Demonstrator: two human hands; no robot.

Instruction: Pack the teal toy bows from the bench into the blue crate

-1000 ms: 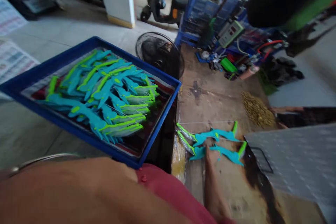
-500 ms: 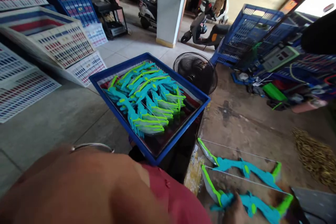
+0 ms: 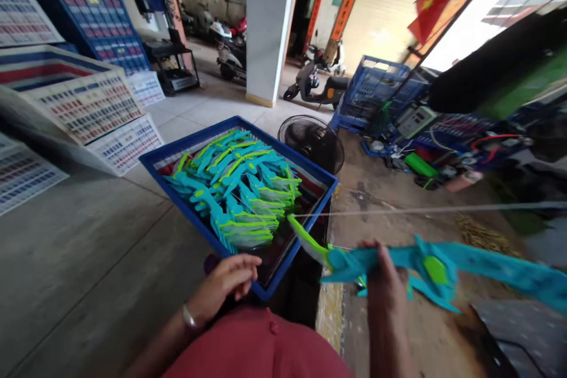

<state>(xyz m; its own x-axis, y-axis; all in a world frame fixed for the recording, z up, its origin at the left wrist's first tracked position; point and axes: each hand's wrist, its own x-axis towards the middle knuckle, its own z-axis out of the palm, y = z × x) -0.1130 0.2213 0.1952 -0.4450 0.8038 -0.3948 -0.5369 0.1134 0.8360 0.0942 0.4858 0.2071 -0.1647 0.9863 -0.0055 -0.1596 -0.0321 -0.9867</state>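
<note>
My right hand [image 3: 384,271] is closed round the grip of a teal toy bow [image 3: 425,269] with lime-green tips, lifted off the worktable and stretched to the right; a second bow seems to hang just under it. Its white string [image 3: 420,210] runs above. My left hand [image 3: 228,282] rests on the near rim of a blue tray [image 3: 195,143], fingers curled over the edge. The tray holds several stacked teal and green bows [image 3: 239,189].
A black floor fan [image 3: 310,140] stands behind the tray. Blue crates [image 3: 376,90] and tools clutter the back right. White and blue crates [image 3: 84,100] sit at the left on the grey floor. Scooters are parked by a pillar [image 3: 267,23].
My right hand has lifted the bows from the worktable up toward the tray. My left arm has dropped away from the camera and its hand now sits on the tray's near edge.
</note>
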